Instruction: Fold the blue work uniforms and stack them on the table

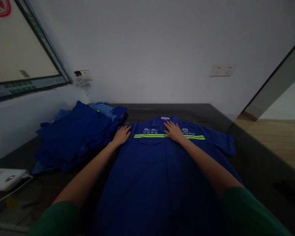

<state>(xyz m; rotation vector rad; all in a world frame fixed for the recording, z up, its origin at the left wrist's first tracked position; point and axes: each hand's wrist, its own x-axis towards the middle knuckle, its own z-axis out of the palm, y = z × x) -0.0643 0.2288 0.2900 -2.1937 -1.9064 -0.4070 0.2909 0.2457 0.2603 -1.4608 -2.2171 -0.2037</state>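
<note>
Shirt (153, 170) lengthwise, collar (155, 122) toward wall (147, 52)

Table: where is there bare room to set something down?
Bare table lies right of the blue shirt, past its sleeve, and in a strip between collar and wall. The left is crowded: clothes pile, white device, cable. Lower right is too dark to judge.

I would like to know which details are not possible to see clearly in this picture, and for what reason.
All in the head view:
- Hem of the blue shirt: lost in shadow at the bottom edge.
- Words on the collar label: too small to read.
- Shirt front under the right hand: covered by it.
- Lower layers of the clothes pile: hidden by the garments on top.
- White device: cut off by the left edge.
</note>
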